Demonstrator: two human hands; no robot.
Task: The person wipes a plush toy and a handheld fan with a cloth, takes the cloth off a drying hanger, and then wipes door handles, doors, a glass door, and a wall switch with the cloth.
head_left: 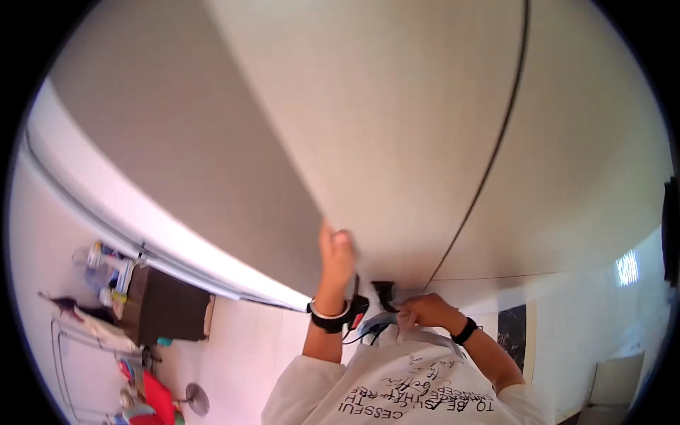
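A large beige cabinet door [375,142] fills the middle of the view, with a grey-brown surface [212,134] to its left. My left hand [338,255] is closed on the door's lower left edge, thumb on the front. The wrist wears a black band [330,318] with a small dark device. Lower right, close to my body, my right hand [428,312] is closed around a black object [384,294] with a wider end that sticks out to the left. Its kind I cannot make out, as the fingers cover part of it.
A second beige door [588,127] adjoins on the right, past a dark gap. At lower left stand a dark brown cabinet [170,304], a metal rack [64,361] and a red item [157,398]. Pale floor [248,361] shows below.
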